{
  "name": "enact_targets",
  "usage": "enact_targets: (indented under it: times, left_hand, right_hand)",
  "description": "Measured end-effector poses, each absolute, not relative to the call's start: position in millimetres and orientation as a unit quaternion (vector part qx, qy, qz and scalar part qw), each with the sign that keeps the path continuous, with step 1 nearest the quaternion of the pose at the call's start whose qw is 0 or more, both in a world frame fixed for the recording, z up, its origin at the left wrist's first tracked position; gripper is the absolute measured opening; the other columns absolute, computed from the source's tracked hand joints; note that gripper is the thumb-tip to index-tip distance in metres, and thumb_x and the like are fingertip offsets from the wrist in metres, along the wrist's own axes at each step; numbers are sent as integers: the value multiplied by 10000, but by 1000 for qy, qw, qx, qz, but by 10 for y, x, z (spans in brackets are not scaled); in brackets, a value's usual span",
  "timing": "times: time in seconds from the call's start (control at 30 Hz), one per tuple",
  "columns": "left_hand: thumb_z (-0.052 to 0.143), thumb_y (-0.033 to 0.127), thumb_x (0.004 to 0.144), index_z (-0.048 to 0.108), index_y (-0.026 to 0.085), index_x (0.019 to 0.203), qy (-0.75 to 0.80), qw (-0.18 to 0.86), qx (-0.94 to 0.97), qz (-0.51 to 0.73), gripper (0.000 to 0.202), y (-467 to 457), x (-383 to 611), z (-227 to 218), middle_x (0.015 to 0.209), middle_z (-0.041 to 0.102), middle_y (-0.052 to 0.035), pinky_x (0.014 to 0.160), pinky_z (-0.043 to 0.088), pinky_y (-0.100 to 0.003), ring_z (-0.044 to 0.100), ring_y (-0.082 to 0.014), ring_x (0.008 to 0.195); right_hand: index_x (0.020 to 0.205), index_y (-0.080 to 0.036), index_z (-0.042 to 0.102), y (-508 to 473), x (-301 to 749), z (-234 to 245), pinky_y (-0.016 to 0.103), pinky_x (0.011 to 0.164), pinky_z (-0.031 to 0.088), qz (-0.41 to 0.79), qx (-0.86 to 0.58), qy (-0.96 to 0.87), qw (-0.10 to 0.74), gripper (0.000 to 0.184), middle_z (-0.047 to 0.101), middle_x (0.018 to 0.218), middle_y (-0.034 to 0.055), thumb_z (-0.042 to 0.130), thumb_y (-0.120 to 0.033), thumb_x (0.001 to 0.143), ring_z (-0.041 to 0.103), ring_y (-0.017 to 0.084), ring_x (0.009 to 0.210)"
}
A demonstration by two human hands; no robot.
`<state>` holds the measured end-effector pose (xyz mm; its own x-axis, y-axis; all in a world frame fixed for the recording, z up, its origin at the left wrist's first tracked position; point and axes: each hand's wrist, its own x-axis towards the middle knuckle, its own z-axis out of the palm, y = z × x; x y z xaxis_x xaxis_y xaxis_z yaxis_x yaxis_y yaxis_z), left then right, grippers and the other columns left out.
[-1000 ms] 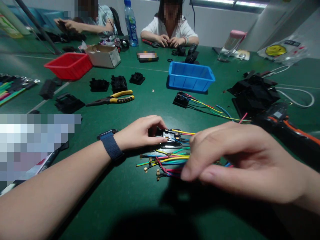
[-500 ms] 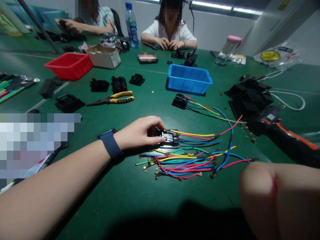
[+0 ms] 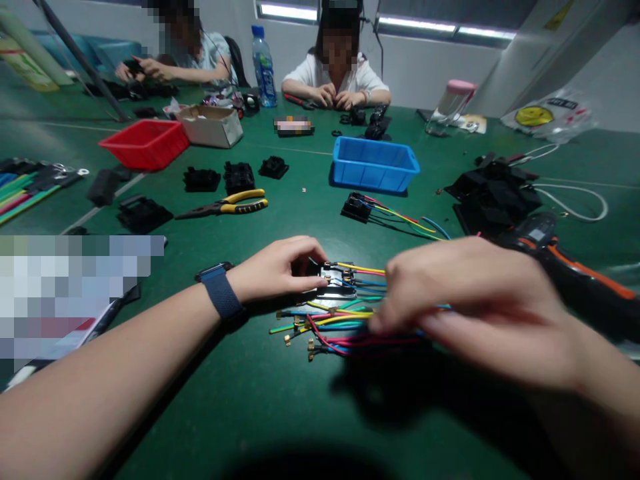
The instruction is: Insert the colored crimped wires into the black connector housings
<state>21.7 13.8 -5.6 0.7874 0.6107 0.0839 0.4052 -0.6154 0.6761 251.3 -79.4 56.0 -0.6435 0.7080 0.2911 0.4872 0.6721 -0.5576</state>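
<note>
My left hand (image 3: pixel 283 268), with a dark blue watch band at the wrist, grips the left end of a small black terminal module (image 3: pixel 340 289) resting on the table. Yellow, red and blue wires with metal ends run from the module to the right. Just below it lies a loose bundle of coloured wires (image 3: pixel 320 325) with brass terminals. Over the right part of this bundle hovers my right hand (image 3: pixel 480 300), its fingers curled downward and blurred. Whether it holds a wire is hidden. Another black module with wires (image 3: pixel 356 208) sits behind.
Yellow-handled pliers (image 3: pixel 235 202) and several black housings (image 3: pixel 239 177) lie at left behind my hand. A blue bin (image 3: pixel 375 175) and a red bin (image 3: pixel 145 148) stand farther back. On the right are an orange-black power tool (image 3: pixel 585 267) and black parts (image 3: pixel 495 190). Two people sit opposite.
My right hand has come in from the lower right edge and now covers the right part of the wire bundle. The left hand keeps its hold on the module.
</note>
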Motion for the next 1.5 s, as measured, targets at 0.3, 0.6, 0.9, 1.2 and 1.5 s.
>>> enact_targets:
  times: [0.3, 0.6, 0.9, 1.2, 1.5]
  left_hand:
    - [609, 430, 787, 597, 166, 976, 271, 311, 898, 153, 325, 137, 235, -68, 851, 594, -10, 615, 412, -226, 515, -114, 695]
    - [608, 411, 796, 593, 145, 978, 257, 306, 904, 155, 323, 126, 265, -77, 846, 583, -17, 624, 403, -232, 514, -114, 700]
    - [605, 413, 792, 590, 162, 952, 263, 303, 902, 158, 299, 123, 264, -105, 830, 579, -13, 609, 389, -229, 494, -110, 667]
    - [592, 377, 789, 581, 161, 946, 260, 297, 905, 158, 266, 145, 231, -85, 819, 562, -8, 602, 389, -224, 491, -110, 664]
    - [583, 371, 783, 568, 169, 1005, 278, 286, 900, 174, 300, 158, 191, -61, 919, 579, -29, 675, 426, -257, 515, -143, 757]
  right_hand:
    - [660, -184, 513, -279, 2460, 53, 234, 487, 300, 414, -567, -695, 152, 321, 487, 583, -32, 469, -447, 839, 407, 97, 528]
    - [537, -201, 402, -186, 2385, 100, 238, 400, 200, 482, -592, -638, 100, 385, 367, 438, -73, 560, -480, 749, 289, 71, 405]
    - [494, -199, 368, -174, 2302, 133, 250, 385, 154, 473, -628, -613, 78, 388, 313, 397, -78, 536, -441, 746, 235, 62, 368]
    - [583, -187, 458, -232, 2457, 142, 219, 413, 237, 502, -555, -657, 92, 393, 420, 479, -66, 526, -515, 788, 330, 64, 412]
    - [726, -175, 525, -266, 2552, 163, 221, 492, 328, 527, -473, -704, 44, 319, 517, 604, -30, 470, -459, 862, 438, 94, 519]
